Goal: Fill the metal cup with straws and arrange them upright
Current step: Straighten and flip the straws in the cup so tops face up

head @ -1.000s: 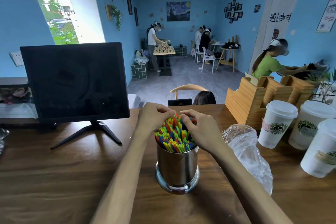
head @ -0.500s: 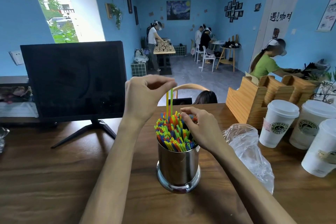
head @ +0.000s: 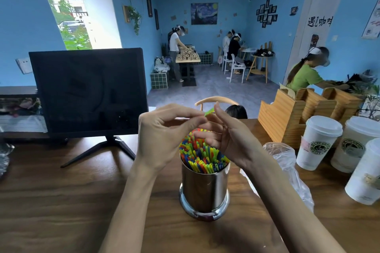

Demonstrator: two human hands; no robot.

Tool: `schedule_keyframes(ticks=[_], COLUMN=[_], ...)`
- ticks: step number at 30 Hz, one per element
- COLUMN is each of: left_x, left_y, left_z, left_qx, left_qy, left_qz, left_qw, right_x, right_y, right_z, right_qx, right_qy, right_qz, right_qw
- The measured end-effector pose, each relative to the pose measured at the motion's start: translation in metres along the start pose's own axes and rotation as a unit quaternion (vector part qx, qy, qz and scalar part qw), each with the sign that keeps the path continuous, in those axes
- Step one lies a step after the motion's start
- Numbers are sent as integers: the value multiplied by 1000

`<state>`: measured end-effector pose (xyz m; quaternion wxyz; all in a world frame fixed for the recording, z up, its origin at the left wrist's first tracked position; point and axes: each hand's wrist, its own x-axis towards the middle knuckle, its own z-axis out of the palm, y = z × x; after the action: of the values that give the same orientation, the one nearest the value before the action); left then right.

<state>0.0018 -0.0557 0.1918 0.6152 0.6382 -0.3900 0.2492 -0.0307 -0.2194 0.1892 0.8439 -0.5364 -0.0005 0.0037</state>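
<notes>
The cup [head: 204, 189] is polished, mirror-bright metal; the straws [head: 202, 156] are smooth coloured plastic. The bench [head: 61, 201] is grained brown wood with a soft sheen. The bag [head: 287, 162] is crinkled clear plastic.
</notes>
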Motion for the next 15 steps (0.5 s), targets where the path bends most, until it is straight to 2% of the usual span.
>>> schedule_keyframes(ticks=[3, 5, 9, 11, 13, 15], left_x=[-5, -8, -10, -7, -5, -2], left_y=[-2, -3, -10, -19, -30, -44], left_z=[-3, -3, -3, -4, -3, 0], left_qx=[-26, -44, -40, -18, -6, 19], left_qy=[-40, -69, -110, -124, -118, -77], left_qz=[-14, -39, -84, -103, -147, -175], left_qw=[999, 996, 990, 987, 982, 981], right_x=[3, 8, 12, 12, 14, 18], right_y=[-6, -8, -14, -18, -21, -21], right_z=[-1, -4, -12, -18, -28, -38], right_qx=[94, 103, -19, -78, -169, -302], right_qy=[8, 10, -7, 26, 88, 135], right_qz=[18, 17, -35, -99, -176, -225], right_qw=[995, 995, 999, 992, 966, 916])
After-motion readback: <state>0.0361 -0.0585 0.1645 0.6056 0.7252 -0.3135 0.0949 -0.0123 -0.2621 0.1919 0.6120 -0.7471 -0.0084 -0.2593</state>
